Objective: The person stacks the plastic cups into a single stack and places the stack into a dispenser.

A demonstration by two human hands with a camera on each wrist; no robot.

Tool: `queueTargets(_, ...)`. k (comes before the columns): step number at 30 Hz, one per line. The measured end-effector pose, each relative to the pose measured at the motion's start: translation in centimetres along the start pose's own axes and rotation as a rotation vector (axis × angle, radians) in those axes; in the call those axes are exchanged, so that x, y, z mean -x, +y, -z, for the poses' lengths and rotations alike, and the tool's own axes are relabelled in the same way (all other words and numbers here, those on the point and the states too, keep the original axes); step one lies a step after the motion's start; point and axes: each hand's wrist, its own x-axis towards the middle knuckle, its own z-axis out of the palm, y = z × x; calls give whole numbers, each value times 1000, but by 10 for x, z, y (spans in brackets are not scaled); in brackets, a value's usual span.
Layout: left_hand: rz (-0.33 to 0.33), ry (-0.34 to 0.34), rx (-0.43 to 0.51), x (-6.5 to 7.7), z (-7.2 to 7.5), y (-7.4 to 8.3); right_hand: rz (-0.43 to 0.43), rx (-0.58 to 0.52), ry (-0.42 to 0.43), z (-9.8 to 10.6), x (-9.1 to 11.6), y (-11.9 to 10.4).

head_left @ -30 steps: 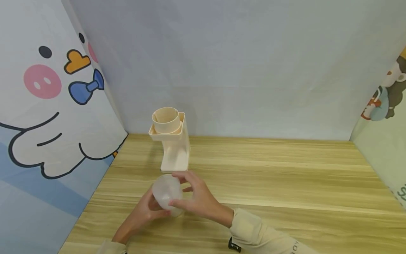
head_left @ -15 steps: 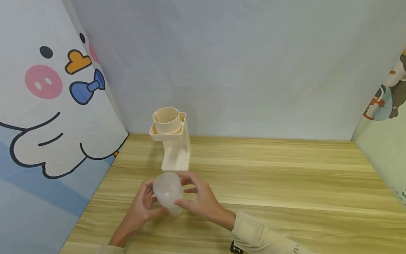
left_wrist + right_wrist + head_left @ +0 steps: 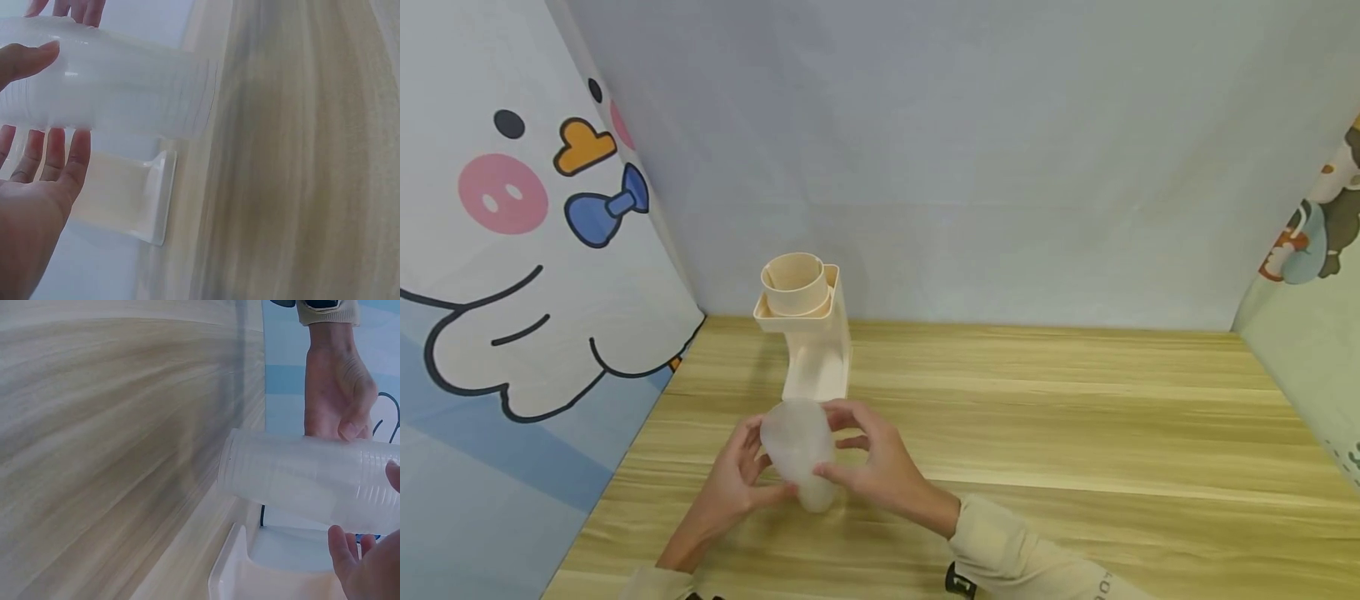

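A stack of translucent plastic cups (image 3: 801,450) is between my two hands, in front of the beige cup dispenser (image 3: 820,367). My left hand (image 3: 730,483) holds its left side, thumb towards me. On the right side, my right hand (image 3: 876,467) grips it with thumb and curved fingers. In the left wrist view, ring lines of nested cups show at the lower end of the cup stack (image 3: 125,81). The right wrist view has the same cups (image 3: 300,475) across it, the lower end close to the wood; whether it touches cannot be told.
The dispenser has a round open tube (image 3: 795,287) on top and a flat foot, and stands near the back wall cloth (image 3: 1000,167). A printed cloth (image 3: 512,292) borders the wooden table (image 3: 1037,400) on the left. A black wristband (image 3: 960,581) shows by my right sleeve.
The upper end of the cup stack has risen slightly towards the dispenser's foot, now overlapping its front edge in view. My left fingers have shifted further round the cups' side; both hands keep hold.
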Motion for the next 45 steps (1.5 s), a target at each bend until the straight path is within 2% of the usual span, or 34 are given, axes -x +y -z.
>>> queueTargets(9, -27, -25, -7, -9, 5, 10, -6, -35, 5, 5, -6, -13)
queueTargets(16, 12, -34, -6, -17, 8, 17, -3, -46, 20, 9, -9, -18)
queueTargets(31, -17, -63, -53, -36, 9, 26, 67, -28, 57, 20, -22, -30)
queueTargets(36, -25, -99, -86, -45, 12, 30, 75, -24, 75, 23, -26, -33)
queueTargets(45, -23, -122, -77, -56, 18, 42, 110, -25, 80, 25, -35, -40)
